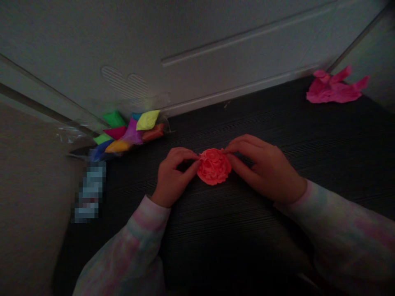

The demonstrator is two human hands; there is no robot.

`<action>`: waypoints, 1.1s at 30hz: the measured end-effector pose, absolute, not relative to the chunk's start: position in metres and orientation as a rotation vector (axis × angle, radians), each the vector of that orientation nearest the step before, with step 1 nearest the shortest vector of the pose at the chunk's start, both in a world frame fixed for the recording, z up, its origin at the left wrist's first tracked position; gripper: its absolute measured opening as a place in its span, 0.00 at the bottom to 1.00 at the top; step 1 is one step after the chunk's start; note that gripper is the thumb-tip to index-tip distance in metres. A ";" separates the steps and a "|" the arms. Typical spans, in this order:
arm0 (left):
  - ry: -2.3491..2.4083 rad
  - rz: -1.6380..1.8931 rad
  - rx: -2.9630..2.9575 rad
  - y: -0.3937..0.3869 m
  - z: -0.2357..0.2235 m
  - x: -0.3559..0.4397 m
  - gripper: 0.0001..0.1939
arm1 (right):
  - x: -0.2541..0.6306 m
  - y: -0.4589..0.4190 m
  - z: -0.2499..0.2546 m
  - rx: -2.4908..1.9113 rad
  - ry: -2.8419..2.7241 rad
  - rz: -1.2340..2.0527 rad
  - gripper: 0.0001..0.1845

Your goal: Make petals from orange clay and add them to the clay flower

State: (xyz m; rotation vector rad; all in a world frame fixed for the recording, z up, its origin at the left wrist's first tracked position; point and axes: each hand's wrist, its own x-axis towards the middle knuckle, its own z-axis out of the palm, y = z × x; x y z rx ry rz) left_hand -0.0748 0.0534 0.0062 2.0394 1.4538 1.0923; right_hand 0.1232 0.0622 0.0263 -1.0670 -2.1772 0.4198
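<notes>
A round, ruffled coral-pink clay flower [214, 167] lies on the dark wood-grain table [197, 226], between my two hands. My left hand [176, 174] pinches its left edge between thumb and fingers. On the upper right edge, the thumb and index finger of my right hand [262, 166] close on the rim. The flower's petals are folded and wavy, and its underside is hidden.
Clear plastic bags of colourful clay packets [131, 133] lie at the back left against the white panel [197, 33]. A blurred-out pale object [90, 191] sits at the left table edge. A crumpled bright pink piece [335, 88] rests in the far right corner.
</notes>
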 end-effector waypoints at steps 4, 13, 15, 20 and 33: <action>1.419 1.056 2.053 0.052 0.008 -0.076 0.03 | 0.124 0.062 0.027 -1.058 -2.166 0.464 0.07; 1.498 1.070 1.879 0.051 0.004 -0.079 0.07 | 0.124 0.062 0.028 -1.078 -2.163 0.467 0.07; 1.508 1.063 1.915 0.051 0.004 -0.078 0.11 | 0.124 0.062 0.028 -1.073 -2.164 0.468 0.07; 1.508 1.030 2.060 0.051 0.009 -0.073 0.08 | 0.124 0.063 0.028 -1.086 -2.170 0.481 0.07; 1.563 1.070 1.701 0.051 0.003 -0.075 0.07 | 0.123 0.062 0.025 -1.107 -2.177 0.482 0.07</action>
